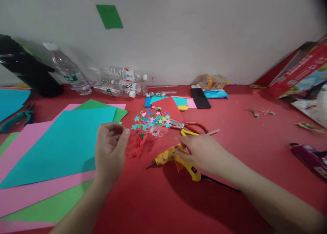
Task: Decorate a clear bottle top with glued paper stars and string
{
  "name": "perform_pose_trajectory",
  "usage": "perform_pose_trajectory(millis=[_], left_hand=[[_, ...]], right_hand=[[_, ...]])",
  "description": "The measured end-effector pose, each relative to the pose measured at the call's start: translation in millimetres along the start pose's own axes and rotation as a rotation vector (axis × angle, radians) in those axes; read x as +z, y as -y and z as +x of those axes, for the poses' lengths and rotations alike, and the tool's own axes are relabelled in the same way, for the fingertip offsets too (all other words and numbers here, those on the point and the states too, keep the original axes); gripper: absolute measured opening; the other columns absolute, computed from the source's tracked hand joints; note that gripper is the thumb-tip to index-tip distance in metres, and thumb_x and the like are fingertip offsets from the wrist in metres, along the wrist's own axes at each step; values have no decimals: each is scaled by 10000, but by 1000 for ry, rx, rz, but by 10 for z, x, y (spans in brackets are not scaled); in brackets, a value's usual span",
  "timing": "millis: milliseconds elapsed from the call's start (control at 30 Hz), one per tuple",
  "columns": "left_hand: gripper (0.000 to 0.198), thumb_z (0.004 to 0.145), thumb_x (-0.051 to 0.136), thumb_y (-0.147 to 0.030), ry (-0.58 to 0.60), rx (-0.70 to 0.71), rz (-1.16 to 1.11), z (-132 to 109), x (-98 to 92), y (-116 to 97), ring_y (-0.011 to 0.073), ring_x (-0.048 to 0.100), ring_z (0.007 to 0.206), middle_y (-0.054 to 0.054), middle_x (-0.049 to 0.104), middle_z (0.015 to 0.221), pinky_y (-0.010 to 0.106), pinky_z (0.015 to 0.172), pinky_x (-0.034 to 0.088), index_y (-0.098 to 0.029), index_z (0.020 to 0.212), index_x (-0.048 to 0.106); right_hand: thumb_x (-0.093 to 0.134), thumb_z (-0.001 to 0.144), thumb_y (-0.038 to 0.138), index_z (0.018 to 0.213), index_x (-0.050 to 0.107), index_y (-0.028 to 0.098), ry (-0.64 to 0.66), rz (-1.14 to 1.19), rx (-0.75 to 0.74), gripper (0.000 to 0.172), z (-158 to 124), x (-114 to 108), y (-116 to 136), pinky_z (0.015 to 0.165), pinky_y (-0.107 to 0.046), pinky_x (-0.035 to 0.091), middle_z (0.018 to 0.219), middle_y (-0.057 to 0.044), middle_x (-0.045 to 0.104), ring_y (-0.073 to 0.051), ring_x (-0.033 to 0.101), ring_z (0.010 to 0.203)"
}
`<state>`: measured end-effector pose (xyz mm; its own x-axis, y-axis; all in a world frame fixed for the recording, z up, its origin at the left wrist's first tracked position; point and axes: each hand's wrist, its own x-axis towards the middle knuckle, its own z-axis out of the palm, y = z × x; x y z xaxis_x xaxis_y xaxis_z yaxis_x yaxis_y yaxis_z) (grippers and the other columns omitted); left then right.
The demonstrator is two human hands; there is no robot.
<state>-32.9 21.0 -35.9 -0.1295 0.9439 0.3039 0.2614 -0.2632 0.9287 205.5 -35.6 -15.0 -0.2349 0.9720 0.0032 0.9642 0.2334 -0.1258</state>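
Very little lettering is sharp. Among the clear plastic bottles lying by the wall, the middle one wears a white label (pixel 127 85) with dark Chinese characters, apparently "开水". The red-and-white label (pixel 128 74) on the bottle behind it is blurred, as is the green label (pixel 72 78) on the upright clear bottle with a white cap (pixel 62 64). The red printed cardboard box (pixel 281 86) at right bears a row of white characters, too smeared to read. A white patch on the purple device (pixel 310 162) carries an indistinct dark mark.
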Motion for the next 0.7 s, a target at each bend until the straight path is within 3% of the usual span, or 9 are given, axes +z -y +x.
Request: perform_pose_trajectory(millis=[133,333,533,700], left_hand=[[71,847,599,-298,158,81,106,-118,17,41,131,529,620,-21,578,730,250,557,410,-233,846,569],[151,895,519,-248,388,345,338,-260,48,-13,123,526,592,-25,582,664,248,586,396,-218,761,581],[158,915,493,-225,507,494,435,-253,91,-23,120,552,603,-15,597,670,239,596,405,-204,783,577],[166,912,494,-221,528,540,470,-236,100,-22,114,557,574,-20,599,645,224,561,397,-196,768,570]], right_hand=[[659,796,360,657,609,189,167,4,15,226,-138,86,7,446,-268,182,579,-13,600,-139,502,483],[679,775,305,666,618,195,175,55,-14,166,-141,152,-71,436,-263,185,584,2,594,-117,460,450],[669,789,323,687,595,201,155,78,-49,175,-182,150,-179,463,-261,210,624,5,609,-129,500,513],[656,809,274,720,589,215,151,100,-142,125,-290,75,-319,464,-265,214,621,23,598,-123,487,495]])
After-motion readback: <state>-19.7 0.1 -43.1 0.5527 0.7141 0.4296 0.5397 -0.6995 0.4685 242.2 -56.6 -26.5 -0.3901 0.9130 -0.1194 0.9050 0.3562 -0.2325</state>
